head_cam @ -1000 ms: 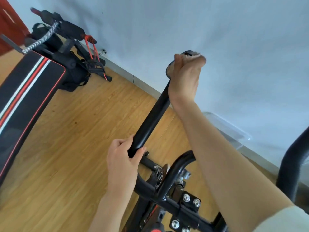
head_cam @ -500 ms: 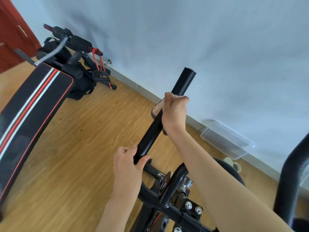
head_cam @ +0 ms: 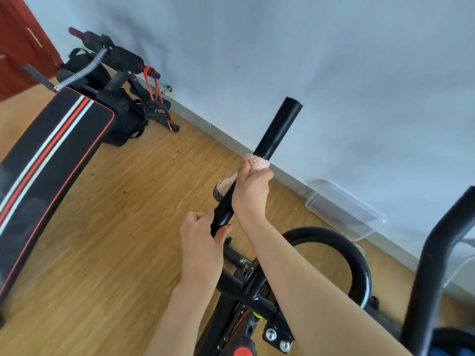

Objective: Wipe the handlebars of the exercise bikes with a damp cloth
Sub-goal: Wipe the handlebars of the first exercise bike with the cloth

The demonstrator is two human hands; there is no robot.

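On a wood-floored room beside a pale wall, a person's right hand [head_cam: 253, 192] grips a pink cloth [head_cam: 257, 162] wrapped around the black handlebar [head_cam: 277, 129] of an exercise bike, midway up the bar. The left hand [head_cam: 201, 246] closes around the bar lower down. A striped bench [head_cam: 51, 150] stands at left.

I see a wooden floor [head_cam: 108, 227] — sit-up bench [head_cam: 51, 160] at nine o'clock, clear plastic tray [head_cam: 344, 209] at three.
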